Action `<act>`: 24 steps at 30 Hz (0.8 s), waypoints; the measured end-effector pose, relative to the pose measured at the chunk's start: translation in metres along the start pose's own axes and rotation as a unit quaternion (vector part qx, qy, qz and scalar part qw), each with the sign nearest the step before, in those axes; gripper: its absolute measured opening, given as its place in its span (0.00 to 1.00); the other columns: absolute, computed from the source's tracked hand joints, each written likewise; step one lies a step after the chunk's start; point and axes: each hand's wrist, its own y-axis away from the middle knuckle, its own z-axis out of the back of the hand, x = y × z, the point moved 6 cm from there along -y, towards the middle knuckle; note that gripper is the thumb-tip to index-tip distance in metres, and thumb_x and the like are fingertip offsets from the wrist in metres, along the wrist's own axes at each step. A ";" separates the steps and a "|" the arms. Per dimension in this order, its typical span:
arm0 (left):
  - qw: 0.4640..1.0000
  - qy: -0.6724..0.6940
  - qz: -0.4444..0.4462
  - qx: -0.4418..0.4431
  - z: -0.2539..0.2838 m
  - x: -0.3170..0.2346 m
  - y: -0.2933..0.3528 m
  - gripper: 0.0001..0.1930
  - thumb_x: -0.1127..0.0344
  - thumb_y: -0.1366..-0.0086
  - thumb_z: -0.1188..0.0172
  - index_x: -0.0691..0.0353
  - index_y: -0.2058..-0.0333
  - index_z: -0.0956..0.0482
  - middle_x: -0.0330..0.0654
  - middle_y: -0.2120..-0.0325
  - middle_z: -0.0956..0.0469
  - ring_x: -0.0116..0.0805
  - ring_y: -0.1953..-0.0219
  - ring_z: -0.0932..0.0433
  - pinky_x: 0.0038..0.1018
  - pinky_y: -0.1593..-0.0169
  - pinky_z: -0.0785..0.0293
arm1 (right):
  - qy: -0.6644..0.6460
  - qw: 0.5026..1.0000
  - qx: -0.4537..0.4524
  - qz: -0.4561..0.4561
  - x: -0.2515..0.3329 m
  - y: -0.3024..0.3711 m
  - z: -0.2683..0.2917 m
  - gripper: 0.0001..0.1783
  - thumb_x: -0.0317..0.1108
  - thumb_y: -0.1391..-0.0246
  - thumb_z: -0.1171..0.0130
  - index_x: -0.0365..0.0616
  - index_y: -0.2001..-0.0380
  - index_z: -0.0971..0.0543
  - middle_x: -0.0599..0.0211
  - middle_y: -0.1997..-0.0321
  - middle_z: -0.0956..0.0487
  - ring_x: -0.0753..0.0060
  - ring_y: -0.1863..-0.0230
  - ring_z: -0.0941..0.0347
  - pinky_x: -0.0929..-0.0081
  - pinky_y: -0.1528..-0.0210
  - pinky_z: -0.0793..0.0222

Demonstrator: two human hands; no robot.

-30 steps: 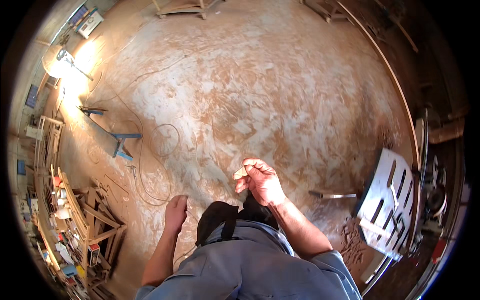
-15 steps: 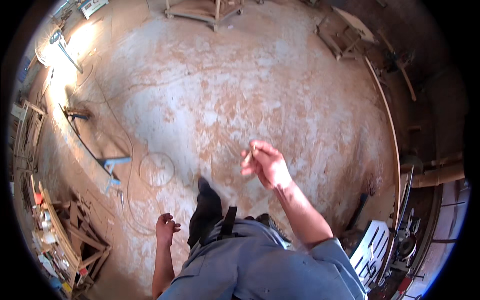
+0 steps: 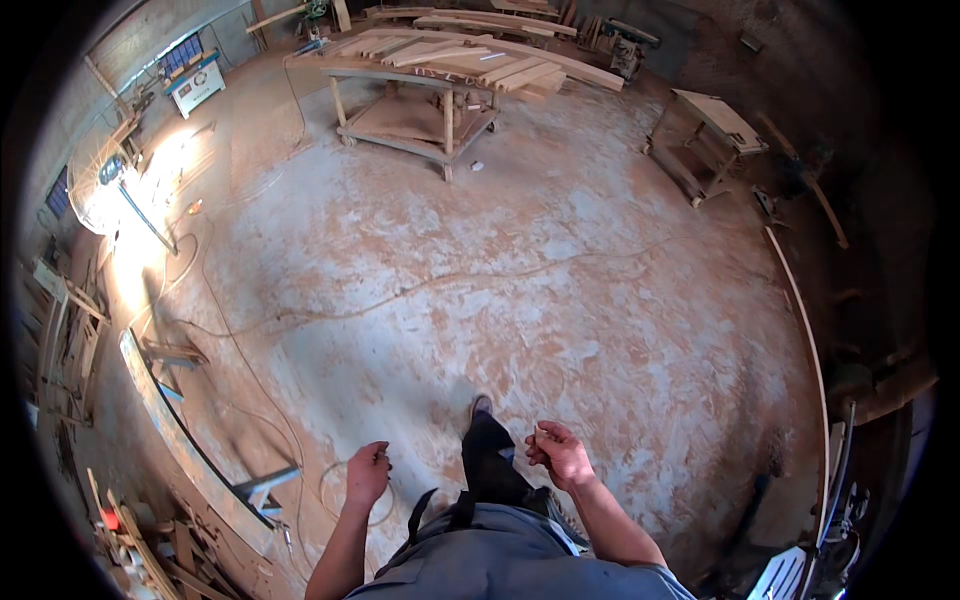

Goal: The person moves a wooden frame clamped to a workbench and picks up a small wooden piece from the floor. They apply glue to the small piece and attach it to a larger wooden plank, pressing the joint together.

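My left hand [image 3: 368, 473] hangs over the floor to the left of my leg, its fingers loosely bent and a little apart; I see nothing held in it. On the other side of the leg, my right hand [image 3: 562, 455] is raised with thumb and fingers curled together. Something small and pale [image 3: 541, 433] seems to be pinched at its fingertips, too small to name. Neither hand touches any furniture. One dark trouser leg [image 3: 487, 450] is stretched forward between the hands, with the shoe [image 3: 481, 405] on the dusty floor.
Ahead stands a wheeled wooden table [image 3: 400, 72] stacked with boards. A smaller wooden stand [image 3: 715, 120] is at far right. Cables [image 3: 400, 293] cross the floor [image 3: 600, 330]. On the left are a pedestal fan [image 3: 110, 170] and a long curved piece [image 3: 185, 430] on blue supports; a long board edge [image 3: 797, 320] runs along the right.
My view has tilted up and moved forward, bringing the board-laden table into sight. My right hand has dropped lower and closer to my body; my left hand reaches slightly farther forward.
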 end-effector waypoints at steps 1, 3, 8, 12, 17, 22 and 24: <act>1.000 -0.031 0.002 -0.002 0.005 -0.015 -0.022 0.16 0.72 0.36 0.48 0.64 0.50 0.25 0.47 0.68 0.20 0.34 0.73 0.18 0.28 0.72 0.22 | 0.000 1.000 0.005 0.002 0.016 -0.026 -0.009 0.19 0.28 0.41 0.43 0.34 0.48 0.32 0.57 0.64 0.21 0.69 0.70 0.23 0.73 0.70 0.23; 0.996 -0.091 0.008 -0.001 0.012 -0.032 -0.064 0.18 0.71 0.37 0.47 0.63 0.47 0.27 0.46 0.68 0.20 0.34 0.74 0.18 0.29 0.71 0.22 | 0.020 1.000 0.007 0.012 0.048 -0.073 -0.030 0.14 0.27 0.43 0.43 0.31 0.55 0.27 0.58 0.64 0.21 0.69 0.69 0.23 0.73 0.68 0.23; 0.989 -0.115 0.069 -0.065 0.054 -0.026 -0.159 0.19 0.70 0.45 0.43 0.64 0.53 0.25 0.48 0.71 0.19 0.45 0.68 0.18 0.38 0.60 0.23 | 0.095 0.995 0.032 0.016 0.133 -0.200 -0.101 0.08 0.27 0.44 0.41 0.33 0.62 0.23 0.60 0.65 0.20 0.70 0.68 0.23 0.72 0.65 0.24; 0.973 -0.186 0.069 -0.118 0.080 -0.010 -0.245 0.19 0.72 0.46 0.43 0.65 0.53 0.24 0.48 0.74 0.20 0.47 0.70 0.20 0.38 0.63 0.23 | 0.093 0.992 0.078 0.023 0.222 -0.284 -0.188 0.10 0.28 0.43 0.41 0.36 0.58 0.24 0.62 0.66 0.20 0.73 0.68 0.22 0.73 0.67 0.23; 0.974 -0.038 0.192 -0.113 0.095 -0.029 -0.374 0.21 0.72 0.44 0.42 0.69 0.50 0.27 0.47 0.75 0.20 0.37 0.77 0.19 0.32 0.72 0.23 | 0.094 0.988 0.122 0.021 0.290 -0.396 -0.270 0.13 0.29 0.41 0.43 0.39 0.53 0.25 0.62 0.64 0.19 0.75 0.70 0.22 0.74 0.69 0.23; 0.982 -0.089 0.153 -0.067 0.128 -0.054 -0.575 0.21 0.64 0.45 0.39 0.66 0.52 0.25 0.52 0.74 0.19 0.42 0.76 0.18 0.36 0.69 0.23 | 0.166 0.985 0.006 0.044 0.346 -0.498 -0.292 0.19 0.35 0.38 0.45 0.36 0.47 0.28 0.60 0.67 0.20 0.73 0.73 0.22 0.74 0.70 0.22; 0.983 -0.158 0.076 -0.060 0.134 -0.089 -0.675 0.21 0.59 0.44 0.39 0.61 0.53 0.25 0.54 0.71 0.19 0.54 0.65 0.20 0.43 0.60 0.24 | 0.166 0.984 -0.035 0.049 0.369 -0.530 -0.294 0.19 0.34 0.38 0.45 0.36 0.47 0.29 0.59 0.68 0.20 0.73 0.73 0.23 0.74 0.70 0.22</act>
